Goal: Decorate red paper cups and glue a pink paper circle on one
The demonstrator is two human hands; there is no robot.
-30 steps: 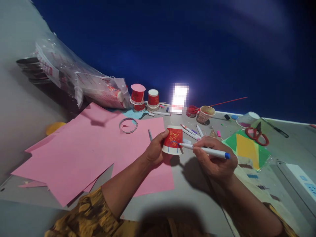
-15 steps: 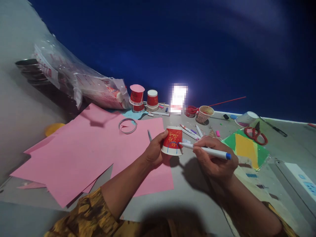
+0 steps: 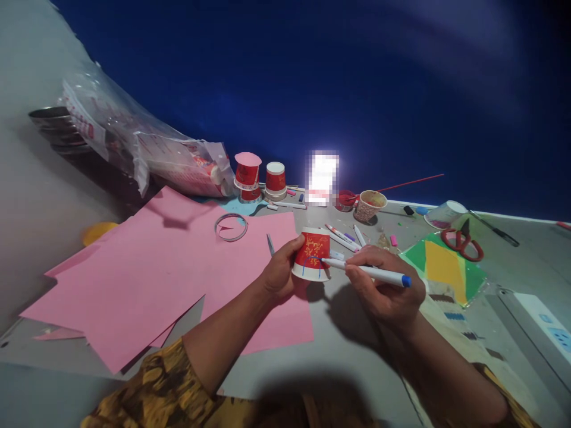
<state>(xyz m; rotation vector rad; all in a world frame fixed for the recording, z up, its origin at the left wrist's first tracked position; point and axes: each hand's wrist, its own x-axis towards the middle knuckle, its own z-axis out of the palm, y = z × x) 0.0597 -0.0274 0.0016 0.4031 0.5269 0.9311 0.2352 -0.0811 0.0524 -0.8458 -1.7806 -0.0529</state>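
On your table (image 3: 259,374), the ring (image 3: 231,239) lay on the paper sheets (image 3: 134,267), before the stacked paper cups (image 3: 247,174). To your right, the scissors (image 3: 464,242) rested partly on the flat packet (image 3: 441,264).

The cup (image 3: 316,243) is red with gold writing, a white rim and blue lines, the paper (image 3: 143,267) is pink, the scissors (image 3: 461,241) have red handles

bright panel (image 3: 323,178) blurred into square blocks, left hand's (image 3: 283,267) farther fingers hidden behind the red cup (image 3: 312,254), white power strip (image 3: 546,324) cut off at the right edge
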